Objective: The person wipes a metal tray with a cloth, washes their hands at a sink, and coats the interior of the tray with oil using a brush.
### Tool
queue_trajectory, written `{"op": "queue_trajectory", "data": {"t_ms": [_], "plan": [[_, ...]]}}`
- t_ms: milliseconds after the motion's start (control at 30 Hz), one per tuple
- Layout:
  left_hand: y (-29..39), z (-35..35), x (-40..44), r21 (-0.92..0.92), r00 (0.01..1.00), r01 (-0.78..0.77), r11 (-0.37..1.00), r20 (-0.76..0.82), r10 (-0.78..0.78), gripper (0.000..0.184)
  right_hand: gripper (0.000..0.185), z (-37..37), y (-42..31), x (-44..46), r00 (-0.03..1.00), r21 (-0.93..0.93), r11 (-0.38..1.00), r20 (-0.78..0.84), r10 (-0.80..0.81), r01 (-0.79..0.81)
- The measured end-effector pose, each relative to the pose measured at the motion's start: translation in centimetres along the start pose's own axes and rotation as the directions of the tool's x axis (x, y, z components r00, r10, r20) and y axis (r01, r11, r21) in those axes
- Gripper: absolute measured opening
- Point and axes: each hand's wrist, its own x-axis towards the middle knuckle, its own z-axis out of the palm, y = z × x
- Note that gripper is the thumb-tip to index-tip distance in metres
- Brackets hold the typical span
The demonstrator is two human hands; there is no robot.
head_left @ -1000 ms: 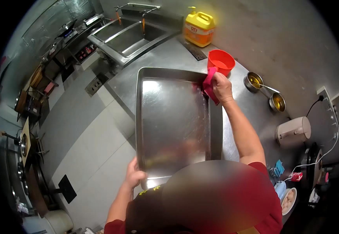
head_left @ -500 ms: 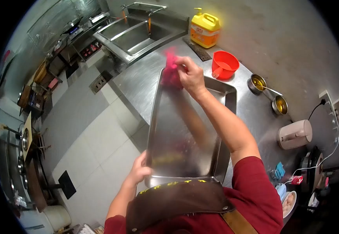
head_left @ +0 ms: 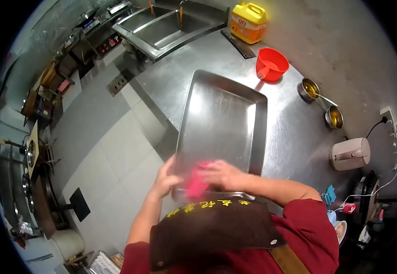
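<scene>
A deep rectangular metal tray (head_left: 221,123) lies on the steel counter, tilted slightly in view. My left hand (head_left: 165,179) grips its near left edge, thumb over the rim. Inside the tray's near end, my right hand (head_left: 223,176) is closed on a pink cloth (head_left: 197,181) pressed to the metal; both are blurred by motion. Beyond the tray's far right corner sits a red scoop (head_left: 272,65), its handle pointing toward the tray.
Yellow jug (head_left: 248,23) and double sink (head_left: 171,29) stand at the back. Two metal bowls of yellow liquid (head_left: 309,90) (head_left: 334,117), a beige kettle (head_left: 350,154) and a power strip line the right side. Tiled floor lies left.
My right hand has swept the pink cloth from the tray's far right corner, across the far left, down to its near end. My left hand still holds the near left edge.
</scene>
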Motion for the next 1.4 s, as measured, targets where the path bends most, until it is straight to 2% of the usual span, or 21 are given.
{"op": "queue_trajectory", "data": {"t_ms": [67,133,200,267,333,367,467,500,600,667,700,733,767,833,933,967,1033,1133,1267,1333,1400], "plan": [[0.5,0.3,0.1,0.007,1.0,0.014,1.0,-0.009,-0.014,0.079,0.021,-3.6,1.3,-1.6,0.998,-0.277,0.96,0.024,0.058,-0.049],[0.8,0.5,0.2,0.012,0.996,0.084,0.996,-0.027,-0.084,0.078,0.029,-5.3,8.6,-4.2,0.829,-0.231,0.809,-0.309,0.466,-0.54],[-0.1,0.0,0.5,0.034,0.991,0.13,0.991,-0.044,-0.128,0.076,0.029,-2.9,12.0,-5.1,0.731,-0.487,0.573,-0.236,0.641,-0.659],[-0.6,0.0,0.8,-0.053,0.981,0.165,0.985,-0.09,-0.169,0.073,0.029,1.3,3.9,-1.8,0.936,-0.387,0.866,-0.279,0.216,-0.316],[-1.7,-0.8,0.8,-0.085,0.979,0.174,0.981,-0.095,-0.182,0.07,0.023,5.1,1.0,-1.8,1.0,-0.448,0.894,0.007,0.029,-0.023],[-2.2,-1.2,0.7,-0.091,0.972,0.198,0.976,-0.11,-0.208,0.069,0.022,6.0,3.8,-1.2,1.0,-0.435,0.901,0.008,-0.002,0.005],[-3.0,-1.5,0.3,-0.168,0.947,0.285,0.944,-0.104,-0.304,0.069,0.018,-0.2,6.7,3.9,0.937,0.152,0.951,-0.187,0.295,-0.269],[-3.9,-1.6,0.0,-0.185,0.949,0.275,0.943,-0.103,-0.297,0.068,0.018,-0.9,10.5,4.5,0.903,0.198,0.961,-0.346,0.253,-0.193],[-5.3,-2.0,0.3,-0.208,0.955,0.236,0.949,-0.131,-0.267,0.063,0.037,-6.4,11.9,3.9,0.742,-0.387,0.634,-0.304,0.597,-0.669],[-5.4,-1.3,0.5,-0.287,0.947,0.222,0.932,-0.165,-0.276,0.057,0.039,0.4,15.9,2.6,0.561,-0.531,0.229,-0.633,0.533,-0.816],[-6.1,-1.5,0.6,-0.299,0.939,0.25,0.921,-0.158,-0.307,0.052,0.036,1.2,11.9,4.0,0.623,-0.325,0.566,-0.62,0.477,-0.757],[-6.9,-1.7,0.9,-0.305,0.938,0.252,0.919,-0.157,-0.309,0.052,0.032,3.4,10.6,4.0,0.802,-0.392,0.728,-0.472,0.366,-0.563],[-7.8,-1.8,0.9,-0.352,0.925,0.251,0.902,-0.186,-0.33,0.051,0.028,5.6,9.3,4.0,0.928,-0.388,0.858,-0.292,0.232,-0.336],[-8.2,-1.7,0.8,-0.398,0.909,0.261,0.88,-0.206,-0.363,0.05,0.025,6.4,10.0,3.6,0.955,-0.331,0.899,-0.026,0.294,-0.286],[-8.0,-1.8,0.9,-0.434,0.894,0.258,0.863,-0.231,-0.384,0.048,0.03,-0.5,12.0,4.5,0.562,0.074,0.733,-0.591,0.578,-0.676],[-8.3,-1.9,0.7,-0.441,0.907,0.224,0.869,-0.233,-0.351,0.049,0.03,-2.2,14.0,2.2,0.645,-0.281,0.602,-0.521,0.558,-0.748],[-8.6,-2.0,0.8,-0.392,0.934,0.162,0.906,-0.234,-0.269,0.052,0.031,-5.5,18.1,-2.4,0.788,-0.878,0.101,-0.362,0.498,-0.467],[-9.5,-2.0,1.3,-0.425,0.942,0.152,0.893,-0.211,-0.26,0.05,0.032,-0.2,9.2,-3.7,0.754,-0.55,0.553,-0.244,0.61,-0.626],[-9.9,-2.8,2.0,-0.387,0.939,0.183,0.904,-0.203,-0.277,0.049,0.033,2.1,2.0,-3.7,0.9,-0.518,0.842,0.283,0.332,-0.148],[-10.2,-3.5,2.3,-0.52,0.909,0.284,0.806,-0.122,-0.399,0.053,0.025,-2.2,4.5,-1.3,0.412,-0.36,0.445,0.168,0.895,-0.82],[-9.5,-2.4,2.5,-0.472,0.938,0.248,0.846,-0.101,-0.331,0.067,0.022,-3.0,12.0,-4.7,0.811,-0.597,0.567,-0.287,0.51,-0.568]]}}
